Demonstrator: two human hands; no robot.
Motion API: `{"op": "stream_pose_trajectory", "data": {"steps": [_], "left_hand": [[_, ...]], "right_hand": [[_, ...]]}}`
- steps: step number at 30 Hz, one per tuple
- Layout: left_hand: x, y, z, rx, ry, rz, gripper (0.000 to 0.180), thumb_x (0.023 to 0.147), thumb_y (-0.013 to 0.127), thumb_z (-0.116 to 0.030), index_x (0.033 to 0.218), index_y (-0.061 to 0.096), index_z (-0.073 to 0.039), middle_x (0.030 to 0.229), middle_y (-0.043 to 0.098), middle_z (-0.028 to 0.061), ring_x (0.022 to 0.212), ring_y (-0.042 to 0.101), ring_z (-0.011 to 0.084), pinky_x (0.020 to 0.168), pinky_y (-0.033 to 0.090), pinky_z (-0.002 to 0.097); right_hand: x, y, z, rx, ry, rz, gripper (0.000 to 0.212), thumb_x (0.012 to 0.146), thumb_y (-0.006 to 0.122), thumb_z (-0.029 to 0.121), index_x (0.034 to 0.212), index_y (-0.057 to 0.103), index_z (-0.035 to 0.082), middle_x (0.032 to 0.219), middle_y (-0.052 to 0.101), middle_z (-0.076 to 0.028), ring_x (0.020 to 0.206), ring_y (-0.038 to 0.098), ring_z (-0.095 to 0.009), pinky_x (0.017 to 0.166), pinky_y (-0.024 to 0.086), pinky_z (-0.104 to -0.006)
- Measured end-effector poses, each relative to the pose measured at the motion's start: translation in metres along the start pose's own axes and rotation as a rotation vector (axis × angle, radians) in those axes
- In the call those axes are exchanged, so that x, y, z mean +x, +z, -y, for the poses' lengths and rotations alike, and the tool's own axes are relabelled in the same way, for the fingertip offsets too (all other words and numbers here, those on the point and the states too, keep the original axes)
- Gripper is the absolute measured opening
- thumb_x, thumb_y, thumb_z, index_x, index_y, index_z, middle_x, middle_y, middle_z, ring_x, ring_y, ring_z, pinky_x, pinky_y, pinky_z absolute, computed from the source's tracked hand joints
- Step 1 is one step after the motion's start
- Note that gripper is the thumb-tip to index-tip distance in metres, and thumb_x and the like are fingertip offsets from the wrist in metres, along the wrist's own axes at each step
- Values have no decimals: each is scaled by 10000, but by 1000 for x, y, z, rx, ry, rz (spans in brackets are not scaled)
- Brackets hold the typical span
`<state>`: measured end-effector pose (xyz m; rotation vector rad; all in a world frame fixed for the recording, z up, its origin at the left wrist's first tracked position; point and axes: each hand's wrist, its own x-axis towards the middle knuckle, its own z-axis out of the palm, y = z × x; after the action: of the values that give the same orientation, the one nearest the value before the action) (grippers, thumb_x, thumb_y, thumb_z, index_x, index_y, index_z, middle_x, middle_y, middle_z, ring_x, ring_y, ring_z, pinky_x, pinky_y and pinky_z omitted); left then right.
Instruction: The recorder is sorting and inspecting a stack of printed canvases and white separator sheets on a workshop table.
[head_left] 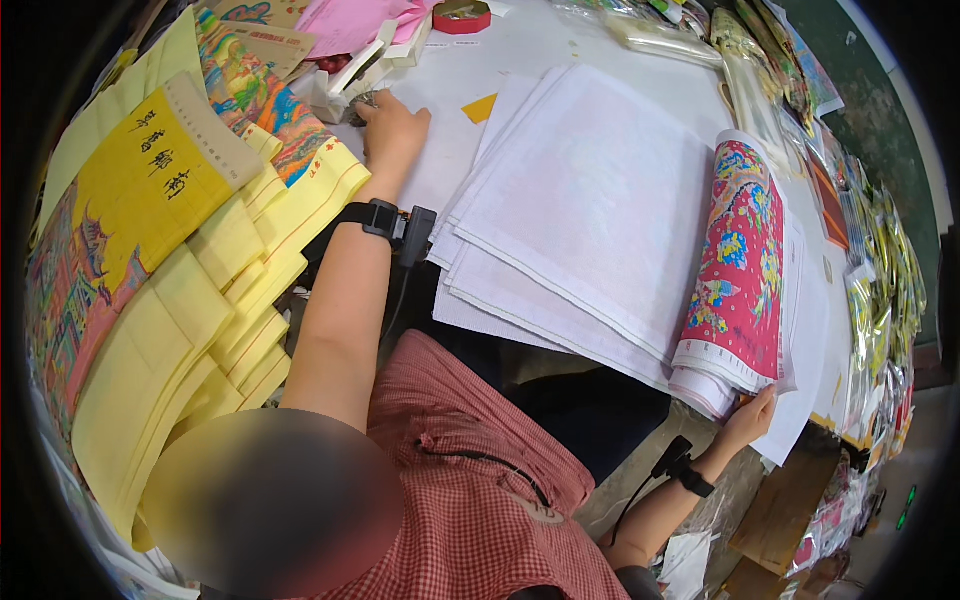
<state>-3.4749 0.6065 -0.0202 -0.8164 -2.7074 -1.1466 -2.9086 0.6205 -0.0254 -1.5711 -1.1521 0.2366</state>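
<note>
At the far edge of the left-hand pile, my left hand [393, 132] reaches over the table with its fingers closed on a small greyish thing [361, 103]. What that thing is stays unclear. Down at the near right, my right hand [748, 418] pinches the lower corner of a folded red floral printed cloth [738, 255]. This cloth lies along the right side of a stack of white cloth sheets [590, 210] with stitched edges. Part of my right fingers is hidden by the cloth's corner.
Yellow folded sheets [165, 320] with a colourful printed panel fill the left. Behind my left hand are white boxes [375, 60], pink paper [350, 22] and a red octagonal tray [461, 17]. Plastic-wrapped packets [885, 320] line the right edge. A cardboard box [790, 500] stands below.
</note>
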Motion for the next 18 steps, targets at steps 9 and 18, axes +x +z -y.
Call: {"op": "stream_pose_trajectory", "data": {"steps": [9,18], "left_hand": [[-7,-12,-3,19,4,-70,546,713,626,-254,1096,378,47,1162,367,300,938,517,471,826,451,474],[-3,-7,4,187,67,80,529,704,626,-273,1094,440,33,1154,392,277,966,525,438,822,456,458]], "right_hand": [[4,-3,-10,-11,-18,24,419,926,472,327,656,499,7,576,425,22,529,338,-65,461,286,-239],[1,-1,-8,-64,-70,0,425,926,463,327,689,509,-22,599,441,14,561,357,-71,489,315,-241]]}}
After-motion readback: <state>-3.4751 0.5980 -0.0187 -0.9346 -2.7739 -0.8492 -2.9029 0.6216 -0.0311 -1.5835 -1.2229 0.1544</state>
